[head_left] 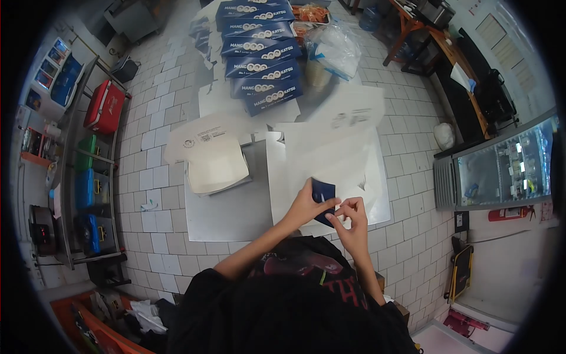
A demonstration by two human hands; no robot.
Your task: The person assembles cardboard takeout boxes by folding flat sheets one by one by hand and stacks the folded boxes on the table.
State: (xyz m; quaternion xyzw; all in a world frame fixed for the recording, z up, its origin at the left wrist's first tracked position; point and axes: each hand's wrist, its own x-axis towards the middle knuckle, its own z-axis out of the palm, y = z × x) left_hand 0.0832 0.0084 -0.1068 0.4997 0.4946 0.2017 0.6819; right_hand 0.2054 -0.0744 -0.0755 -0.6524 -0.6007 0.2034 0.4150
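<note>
A flat, white-inside cardboard food box (312, 153) lies unfolded in front of me, its printed lid part at the far right. My left hand (306, 206) grips a dark blue piece of card (323, 192) at the near edge, seemingly a folded flap of this box. At the right side of the same blue card, my right hand (352, 219) pinches with thumb and fingers. To the left, a formed box (218, 167) sits with its lid open toward the back.
Several dark blue printed boxes (262, 71) are stacked at the far end of the metal table (227, 221). A clear plastic bag (334, 50) stands beside them. Shelving with a red cooler box (106, 106) is on the left, a glass-door fridge (507, 162) on the right.
</note>
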